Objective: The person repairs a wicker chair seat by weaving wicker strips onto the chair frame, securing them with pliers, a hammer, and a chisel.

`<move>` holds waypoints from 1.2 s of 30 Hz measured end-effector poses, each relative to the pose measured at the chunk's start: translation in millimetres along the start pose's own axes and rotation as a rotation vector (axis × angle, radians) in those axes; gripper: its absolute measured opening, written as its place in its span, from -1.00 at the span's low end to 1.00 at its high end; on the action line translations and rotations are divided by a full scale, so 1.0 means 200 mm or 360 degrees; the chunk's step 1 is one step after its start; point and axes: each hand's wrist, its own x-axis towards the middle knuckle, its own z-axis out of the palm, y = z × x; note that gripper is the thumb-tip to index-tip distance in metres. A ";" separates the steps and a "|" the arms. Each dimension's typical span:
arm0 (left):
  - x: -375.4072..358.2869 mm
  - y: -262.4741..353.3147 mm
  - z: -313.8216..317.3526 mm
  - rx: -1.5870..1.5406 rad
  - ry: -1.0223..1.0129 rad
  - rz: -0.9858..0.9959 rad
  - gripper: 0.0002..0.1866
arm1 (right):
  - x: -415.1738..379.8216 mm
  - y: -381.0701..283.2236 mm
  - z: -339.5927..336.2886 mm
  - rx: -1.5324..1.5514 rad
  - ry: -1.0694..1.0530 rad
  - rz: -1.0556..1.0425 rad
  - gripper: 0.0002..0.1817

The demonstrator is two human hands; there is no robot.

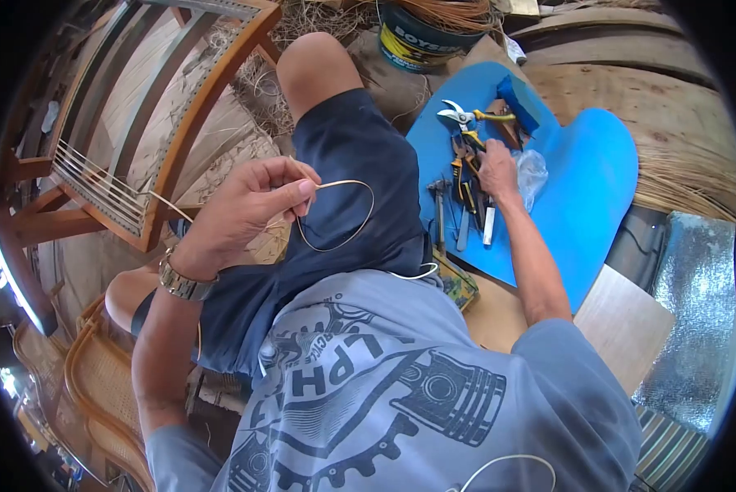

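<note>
Between the thumb and fingers of my left hand [269,193] a thin cane strip [366,221] is pinched, its free end curving in a loop over my dark shorts. Behind that hand, a strip runs to the wooden chair frame [189,135], where several pale strands [97,182] stretch across the near end. My right hand [497,170] rests among tools on a blue sheet [585,197], fingers curled down; what they grip is hidden. Around it lie pruning shears [460,115], pliers [458,164] with dark and yellow handles, and a hammer [439,197]. A clear plastic bag [532,176] touches its right side.
A dark paint bucket [417,41] with coiled cane stands at the back. Wood boards [630,98] and a bundle of thin strands [683,184] lie on the right. A caned chair piece [105,369] is at lower left. Loose shavings cover the ground behind.
</note>
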 end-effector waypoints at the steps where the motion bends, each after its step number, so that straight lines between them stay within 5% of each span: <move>1: 0.00 0.01 0.00 0.0014 -0.0004 -0.0002 -0.79 | 0.01 -0.01 -0.03 -0.0084 0.0350 -0.0113 -0.73; 2: -0.01 0.01 0.00 0.0031 -0.0006 -0.0004 -0.78 | 0.02 -0.03 -0.06 -0.0165 0.0702 -0.0226 -0.73; 4: -0.01 0.01 -0.01 0.0028 -0.0025 0.0021 -0.78 | -0.02 -0.13 -0.10 -0.0192 0.0825 -0.0223 -0.67; 7: -0.03 0.00 -0.01 0.0057 -0.0017 0.0057 -0.75 | -0.10 -0.28 -0.05 0.0048 0.0015 0.0267 -0.42; 11: -0.04 -0.01 -0.03 0.0065 0.0002 0.0038 -0.69 | -0.14 -0.36 0.05 -0.0115 -0.0004 0.0309 -0.31; 18: -0.05 -0.03 -0.09 0.0039 -0.0020 0.0058 -0.66 | -0.10 -0.13 0.12 -0.0226 -0.0232 0.0103 -0.42; 22: -0.04 -0.02 -0.11 0.0076 -0.0024 0.0092 -0.68 | -0.11 -0.07 -0.11 0.0258 0.0061 -0.0428 -0.39; 24: -0.03 -0.02 -0.11 0.0102 -0.0053 0.0055 -0.67 | -0.15 -0.30 -0.46 0.1748 -0.0704 0.0513 -0.34; 26: -0.01 -0.03 -0.09 0.0072 -0.0050 0.0061 -0.66 | -0.21 -0.56 -0.79 0.1688 -0.0826 0.0303 -0.29; 28: 0.02 -0.04 -0.07 0.0057 -0.0061 0.0076 -0.65 | -0.27 -0.67 -0.87 0.1366 -0.0596 -0.0415 -0.35; 31: 0.02 -0.04 -0.04 0.0053 -0.0011 0.0082 -0.62 | -0.36 -0.90 -1.03 0.1247 -0.0699 -0.0699 -0.43; 36: -0.01 -0.04 -0.04 0.0073 0.0066 0.0100 -0.60 | -0.43 -1.08 -0.99 0.1374 -0.0678 -0.0573 -0.50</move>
